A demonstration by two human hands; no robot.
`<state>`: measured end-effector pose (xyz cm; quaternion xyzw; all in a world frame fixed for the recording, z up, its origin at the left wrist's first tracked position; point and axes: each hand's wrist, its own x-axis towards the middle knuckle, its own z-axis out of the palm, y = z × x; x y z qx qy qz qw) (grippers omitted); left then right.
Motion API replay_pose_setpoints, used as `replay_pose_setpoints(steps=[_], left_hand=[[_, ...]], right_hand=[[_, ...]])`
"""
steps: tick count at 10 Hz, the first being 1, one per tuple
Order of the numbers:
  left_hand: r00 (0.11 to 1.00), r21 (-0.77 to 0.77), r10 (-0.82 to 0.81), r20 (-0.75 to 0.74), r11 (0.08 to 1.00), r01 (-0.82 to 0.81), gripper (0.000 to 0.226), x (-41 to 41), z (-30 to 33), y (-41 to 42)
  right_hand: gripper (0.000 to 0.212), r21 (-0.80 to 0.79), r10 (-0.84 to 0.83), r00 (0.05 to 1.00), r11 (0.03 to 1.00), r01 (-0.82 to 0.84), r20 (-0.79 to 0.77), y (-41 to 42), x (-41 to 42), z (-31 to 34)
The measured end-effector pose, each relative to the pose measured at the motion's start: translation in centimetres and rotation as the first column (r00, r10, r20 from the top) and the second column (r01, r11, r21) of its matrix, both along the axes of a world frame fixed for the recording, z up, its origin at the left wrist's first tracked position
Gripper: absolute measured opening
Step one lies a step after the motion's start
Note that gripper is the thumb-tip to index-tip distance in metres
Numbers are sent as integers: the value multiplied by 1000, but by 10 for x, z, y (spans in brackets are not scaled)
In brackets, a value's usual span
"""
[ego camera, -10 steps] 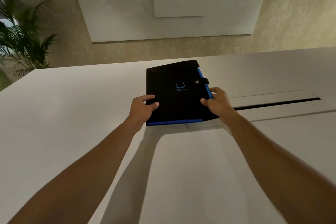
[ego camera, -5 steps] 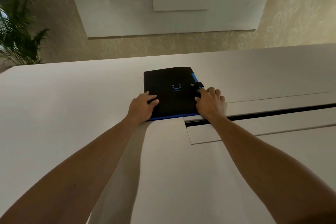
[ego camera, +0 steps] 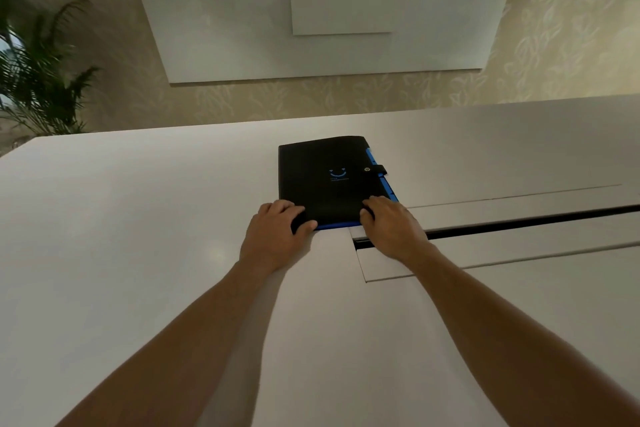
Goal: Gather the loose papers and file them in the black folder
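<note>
The black folder [ego camera: 325,163] lies closed and flat on the white table [ego camera: 138,218], its snap strap fastened at the right edge, blue edging showing along the right and near sides. A small blue smile logo marks its cover. My left hand [ego camera: 273,236] grips the folder's near left corner, thumb on the cover. My right hand [ego camera: 391,225] rests on the near right corner, fingers curled onto the cover. No loose papers are in sight.
A long cable slot [ego camera: 519,218] with flat lids runs across the table to the right of the folder. A potted palm [ego camera: 38,80] stands beyond the table's far left corner. A white wall panel [ego camera: 325,10] hangs behind.
The folder has been set down flat and farther from me. My right hand has shifted from the folder's right edge to its near right corner. My left hand keeps its hold.
</note>
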<state>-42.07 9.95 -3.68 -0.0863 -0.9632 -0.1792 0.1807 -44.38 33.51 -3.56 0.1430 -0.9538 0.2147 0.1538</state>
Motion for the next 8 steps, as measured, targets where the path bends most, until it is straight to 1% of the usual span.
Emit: replay_pose_setpoints(steps=[1,2,3,4,5,6,7,8], left_hand=[[991,24,-6,131,1000,3,54,-6,2,-2],[972,-53,1,237,998,12,53,-12,2,-2],[960,-103,18,280,995,12,52,-16,1,-1],[956,-133,39,290,991,0,53,-20,0,-2],[952,-126,65,299,992,-29,53,-21,0,-1],[955,-114,89,283,992,-59,53,-20,0,2],[957,-27,90,275,996,-86,57,-11,5,2],[966,109,33,255,992,-62,61,5,6,0]], right_hand=[[38,107,9,998,994,-15,56,-1,-6,-1],[47,163,-38,988,987,13,151,0,-17,-2],[53,167,-60,979,986,28,194,-1,-27,-5],[55,181,-76,977,983,39,200,-1,-33,-10],[56,190,-88,975,981,49,206,-1,-33,-10],[56,199,-90,976,979,50,198,-1,-30,-9],[54,158,-126,989,981,112,83,-1,-20,2],[50,80,-152,986,984,157,-61,-2,-6,10]])
